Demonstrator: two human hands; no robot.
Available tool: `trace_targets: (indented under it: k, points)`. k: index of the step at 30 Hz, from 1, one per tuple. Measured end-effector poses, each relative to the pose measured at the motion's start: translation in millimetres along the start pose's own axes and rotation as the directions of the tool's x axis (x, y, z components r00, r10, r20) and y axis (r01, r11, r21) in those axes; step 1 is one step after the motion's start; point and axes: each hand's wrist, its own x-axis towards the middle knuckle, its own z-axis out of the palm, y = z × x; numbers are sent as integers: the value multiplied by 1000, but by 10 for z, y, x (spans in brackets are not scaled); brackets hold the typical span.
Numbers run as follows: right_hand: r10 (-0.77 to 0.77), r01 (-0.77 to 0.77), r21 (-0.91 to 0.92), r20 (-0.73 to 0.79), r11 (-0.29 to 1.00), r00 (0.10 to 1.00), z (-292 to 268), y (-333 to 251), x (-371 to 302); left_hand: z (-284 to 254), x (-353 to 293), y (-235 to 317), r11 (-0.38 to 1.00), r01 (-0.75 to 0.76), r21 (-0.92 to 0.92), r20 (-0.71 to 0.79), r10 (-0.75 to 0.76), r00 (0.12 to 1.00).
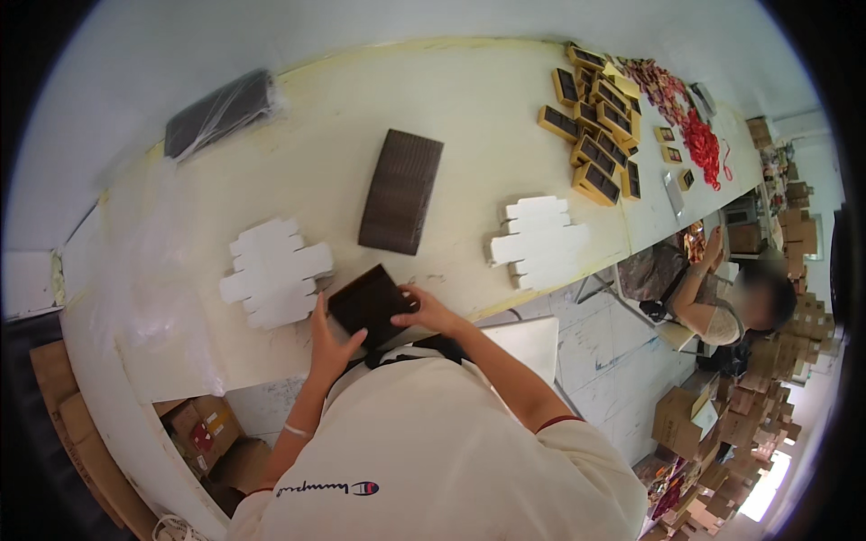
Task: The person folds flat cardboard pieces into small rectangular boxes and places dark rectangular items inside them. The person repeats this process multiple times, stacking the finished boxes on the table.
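Note:
Close to my body, at the table's front edge, I hold a dark brown box-shaped piece (368, 305) between both hands. My left hand (330, 337) grips its left and lower side, the thumb laid along the near edge. Against its right side my right hand (428, 312) is closed with bent fingers. Just left of the piece lies a stack of flat white box blanks (276, 273). Beyond it sits a long stack of thin dark brown pieces (400, 191). A second stack of white blanks (539, 239) lies to the right.
The long cream table (316, 108) carries a dark plastic-wrapped bundle (221, 113) at the back left. Clear film (153, 270) covers its left end. Yellow-and-black boxes (595, 135) and red ribbons (701, 149) lie far right. A seated person (722, 302) works beyond. Cartons (203, 433) stand below.

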Motion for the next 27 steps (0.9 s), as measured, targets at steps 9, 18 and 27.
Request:
trace_targets:
  k: [9,18,27]
  points:
    - [-527,439,-580,20,686,850,-1524,-819,-228,1202,914,1070,995,-4,-95,279,31,960]
    - [-533,312,-587,-249,747,809,-3478,-901,447,1332,1929,882,897,-103,429,-62,143,988]
    - [-775,165,-783,-516,599,365,-3216,-861,-32,813,2179,340,898,432,87,81,-438,895]
